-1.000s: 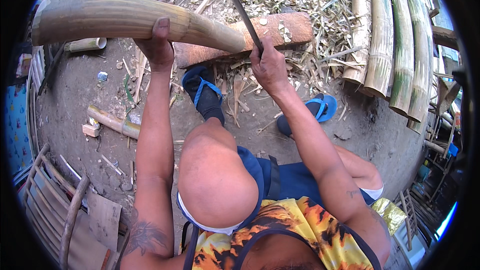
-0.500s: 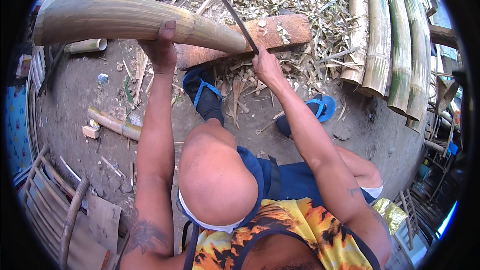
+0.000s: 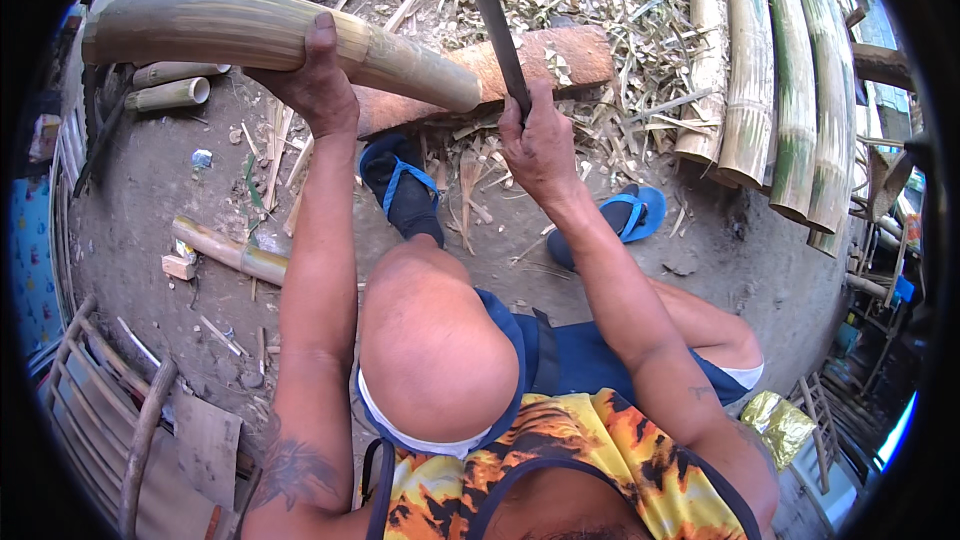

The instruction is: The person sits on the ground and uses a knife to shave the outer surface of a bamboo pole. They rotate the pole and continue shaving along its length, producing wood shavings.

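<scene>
A thick bamboo pole section (image 3: 215,25) slants across the upper left, its narrower end over a reddish-brown wooden block (image 3: 575,52) on the ground. My left hand (image 3: 308,85) grips it from the near side, thumb on top and fingers hidden beneath. In my right hand (image 3: 543,143) is a long dark-bladed knife (image 3: 488,15), raised with its blade running to the top edge of the view. The blade stands just right of the bamboo's end; its handle is mostly hidden in my fist.
Shavings (image 3: 630,0) cover the ground beyond the block. Several long bamboo poles (image 3: 748,90) lie side by side at right. Shorter bamboo pieces (image 3: 168,95) lie at left, another bamboo piece (image 3: 232,250) nearer. A stick-built frame (image 3: 145,440) stands lower left. My sandalled feet (image 3: 412,195) flank the work.
My right hand has lifted the knife, which now points more upright and away from the block. The bamboo has tilted and shifted slightly, still in my left hand.
</scene>
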### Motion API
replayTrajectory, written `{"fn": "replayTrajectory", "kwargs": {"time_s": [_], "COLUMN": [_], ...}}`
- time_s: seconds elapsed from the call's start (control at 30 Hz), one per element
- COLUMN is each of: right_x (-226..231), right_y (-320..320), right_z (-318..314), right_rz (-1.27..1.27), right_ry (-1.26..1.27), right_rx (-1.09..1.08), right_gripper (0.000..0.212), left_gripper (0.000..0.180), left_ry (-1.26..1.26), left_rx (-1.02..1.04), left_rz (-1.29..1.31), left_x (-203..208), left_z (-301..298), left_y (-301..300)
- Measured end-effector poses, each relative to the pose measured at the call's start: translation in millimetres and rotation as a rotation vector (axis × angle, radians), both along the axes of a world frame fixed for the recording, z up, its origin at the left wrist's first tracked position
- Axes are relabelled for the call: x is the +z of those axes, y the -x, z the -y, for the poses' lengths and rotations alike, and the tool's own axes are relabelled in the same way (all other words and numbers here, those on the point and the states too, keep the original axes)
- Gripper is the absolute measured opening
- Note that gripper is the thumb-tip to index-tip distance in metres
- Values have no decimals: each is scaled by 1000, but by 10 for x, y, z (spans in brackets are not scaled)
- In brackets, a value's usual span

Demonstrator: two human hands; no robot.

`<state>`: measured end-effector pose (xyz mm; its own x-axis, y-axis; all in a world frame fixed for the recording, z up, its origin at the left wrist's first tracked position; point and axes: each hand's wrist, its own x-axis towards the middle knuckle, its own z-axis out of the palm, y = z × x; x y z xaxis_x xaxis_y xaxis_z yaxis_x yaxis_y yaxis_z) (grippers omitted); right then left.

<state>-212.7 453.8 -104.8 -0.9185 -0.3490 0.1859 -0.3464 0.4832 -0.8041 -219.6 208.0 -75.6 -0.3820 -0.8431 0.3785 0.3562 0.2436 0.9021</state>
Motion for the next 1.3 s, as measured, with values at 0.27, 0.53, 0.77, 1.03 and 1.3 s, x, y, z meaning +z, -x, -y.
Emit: {"fn": "replayTrajectory", "kwargs": {"time_s": [0.27, 0.53, 0.77, 1.03, 1.3], "right_x": [-411, -147, -397, -227, -913], "right_y": [192, 69, 205, 71, 160], "right_z": [80, 48, -14, -11, -163], "right_rz": [357, 3, 445, -4, 412], "right_ry": [-416, 72, -474, 29, -440], "right_rx": [22, 28, 23, 47, 102], "right_gripper": [22, 18, 25, 17, 24], "left_gripper": [94, 97, 93, 85, 83], "left_ry": [57, 67, 55, -103, -209], "left_rx": [18, -56, -99, -317, -247], "left_rz": [16, -28, -8, -80, -60], "left_x": [-6, -117, -146, -276, -104], "left_z": [26, 109, 137, 226, 110], "left_y": [3, -105, -99, -190, -159]}}
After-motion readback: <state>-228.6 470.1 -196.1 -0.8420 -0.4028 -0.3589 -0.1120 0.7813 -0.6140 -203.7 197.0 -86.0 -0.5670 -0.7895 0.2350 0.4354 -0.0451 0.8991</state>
